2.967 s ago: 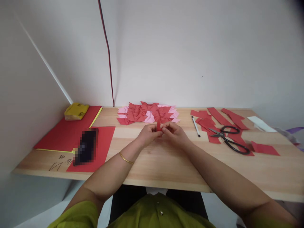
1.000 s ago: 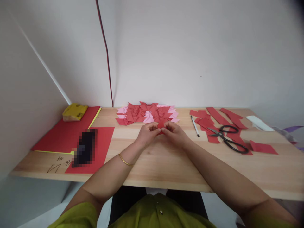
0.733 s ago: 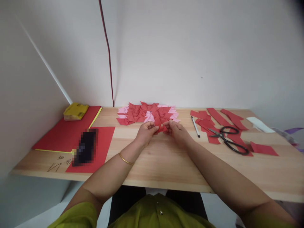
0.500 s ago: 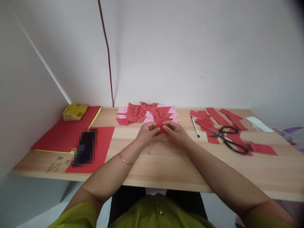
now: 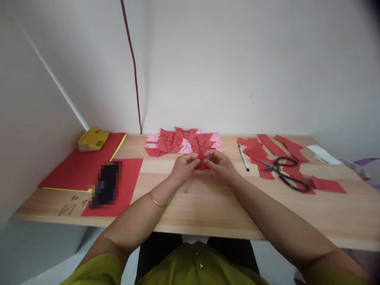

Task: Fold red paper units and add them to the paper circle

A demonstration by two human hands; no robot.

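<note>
A small piece of red paper (image 5: 202, 163) is pinched between my two hands above the middle of the wooden table (image 5: 204, 206). My left hand (image 5: 184, 168), closed, grips its left side with thumb and fingers. On the right side my right hand (image 5: 220, 164) is closed on it in the same way. Part of the paper is hidden behind the fingers, so its folds are hard to make out. Just beyond my hands lies a cluster of folded red and pink paper pieces (image 5: 175, 140) against the wall.
To the right are black-handled scissors (image 5: 277, 169), a pen (image 5: 244, 158), red paper strips (image 5: 272, 145) and a white slip (image 5: 323, 154). On the left lie red sheets (image 5: 67, 174), a yellow packet (image 5: 94, 139) and a blurred dark object (image 5: 106, 185). A cable (image 5: 134, 65) hangs down the wall.
Both hands stay nearly in place, still holding the red paper. The paper shows slightly lower between the fingers, and my right fingers have shifted a little.
</note>
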